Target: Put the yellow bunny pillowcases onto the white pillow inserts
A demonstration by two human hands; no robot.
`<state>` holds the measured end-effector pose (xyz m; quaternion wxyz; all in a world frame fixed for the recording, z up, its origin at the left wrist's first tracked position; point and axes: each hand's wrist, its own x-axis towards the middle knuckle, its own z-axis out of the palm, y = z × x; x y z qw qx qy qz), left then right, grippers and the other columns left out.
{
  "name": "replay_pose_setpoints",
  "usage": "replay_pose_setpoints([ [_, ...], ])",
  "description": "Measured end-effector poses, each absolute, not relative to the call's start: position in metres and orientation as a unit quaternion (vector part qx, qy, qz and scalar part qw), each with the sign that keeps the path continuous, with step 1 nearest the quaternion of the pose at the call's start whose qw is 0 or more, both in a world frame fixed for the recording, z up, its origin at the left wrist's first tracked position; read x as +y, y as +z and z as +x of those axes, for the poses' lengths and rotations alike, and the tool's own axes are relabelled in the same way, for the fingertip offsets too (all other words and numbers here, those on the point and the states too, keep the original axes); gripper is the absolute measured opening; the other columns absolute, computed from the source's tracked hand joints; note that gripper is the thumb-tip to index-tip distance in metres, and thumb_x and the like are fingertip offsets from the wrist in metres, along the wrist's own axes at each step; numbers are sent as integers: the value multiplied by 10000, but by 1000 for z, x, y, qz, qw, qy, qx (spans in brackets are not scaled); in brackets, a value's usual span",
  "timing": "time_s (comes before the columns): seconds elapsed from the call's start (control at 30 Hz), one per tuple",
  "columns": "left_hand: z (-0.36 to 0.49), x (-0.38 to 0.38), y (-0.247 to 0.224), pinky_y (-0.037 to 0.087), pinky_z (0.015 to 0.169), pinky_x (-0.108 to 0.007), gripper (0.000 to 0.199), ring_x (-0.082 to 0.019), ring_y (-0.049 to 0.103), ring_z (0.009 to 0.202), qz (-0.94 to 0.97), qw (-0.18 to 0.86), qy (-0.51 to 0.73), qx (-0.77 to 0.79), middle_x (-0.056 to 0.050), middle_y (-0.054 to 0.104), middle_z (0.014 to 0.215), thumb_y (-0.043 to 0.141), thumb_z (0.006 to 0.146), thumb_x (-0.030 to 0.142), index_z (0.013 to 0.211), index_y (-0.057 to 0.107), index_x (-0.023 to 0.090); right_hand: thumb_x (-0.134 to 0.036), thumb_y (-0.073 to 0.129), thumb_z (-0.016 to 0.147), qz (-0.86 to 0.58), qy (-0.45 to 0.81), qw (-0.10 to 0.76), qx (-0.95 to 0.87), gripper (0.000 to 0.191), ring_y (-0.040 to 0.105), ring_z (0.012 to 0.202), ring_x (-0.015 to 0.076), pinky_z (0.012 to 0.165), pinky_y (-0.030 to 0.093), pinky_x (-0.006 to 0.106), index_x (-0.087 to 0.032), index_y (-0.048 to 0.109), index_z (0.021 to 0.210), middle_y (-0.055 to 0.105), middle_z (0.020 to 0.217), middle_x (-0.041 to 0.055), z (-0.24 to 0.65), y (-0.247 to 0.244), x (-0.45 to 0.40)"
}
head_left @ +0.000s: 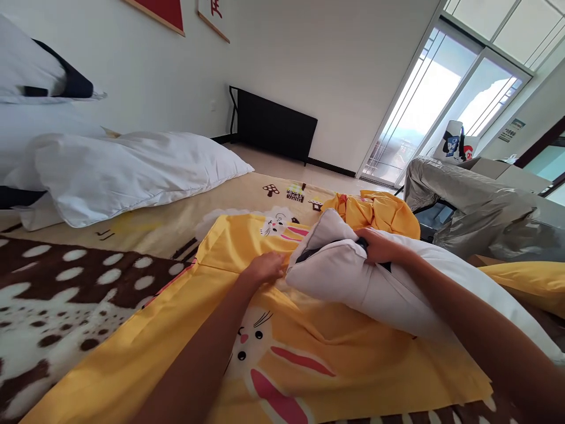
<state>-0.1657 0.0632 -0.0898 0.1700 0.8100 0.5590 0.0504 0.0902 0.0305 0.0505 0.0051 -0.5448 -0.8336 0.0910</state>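
A yellow pillowcase with rabbit faces lies spread across the bed. On top of it rests a white pillow, its near end folded around a dark strip, its body stretching off to the right. My right hand is closed on the pillow's upper edge, by the dark part. My left hand touches the yellow cloth just left of the pillow's end; its fingers are together, and what they grip, if anything, is too small to make out.
Another white pillow lies at the left, with more pillows stacked behind. Bunched yellow cloth sits beyond my right hand. Silvery plastic wrapping covers something at the right. A black folded panel leans on the wall.
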Motion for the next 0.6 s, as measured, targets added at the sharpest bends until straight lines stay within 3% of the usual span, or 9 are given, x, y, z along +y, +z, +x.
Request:
replay_pose_setpoints([
  [0.33, -158, 65, -86, 488, 783, -376, 313, -175, 597, 869, 717, 123, 98, 679, -77, 625, 970, 452, 904, 388, 994, 594, 124, -123, 474, 477, -541, 113, 55, -832, 102, 459, 600, 116, 571, 365, 202, -176, 461, 563, 481, 539, -60, 113, 74, 25],
  [0.47, -164, 66, -76, 440, 688, -325, 320, -200, 595, 820, 701, 127, 171, 680, -92, 630, 894, 357, 908, 346, 932, 601, 140, -113, 517, 486, -557, 66, 32, -827, 154, 486, 634, 125, 561, 345, 204, -169, 499, 628, 544, 638, -38, 100, 65, 28],
  [0.6, -169, 66, -64, 338, 564, -244, 331, -163, 557, 671, 707, 166, 233, 647, -35, 581, 675, 358, 854, 379, 699, 556, 163, -105, 542, 518, -539, 0, -48, -841, 218, 548, 720, 162, 600, 337, 223, -163, 570, 727, 633, 768, 15, 71, 37, 32],
])
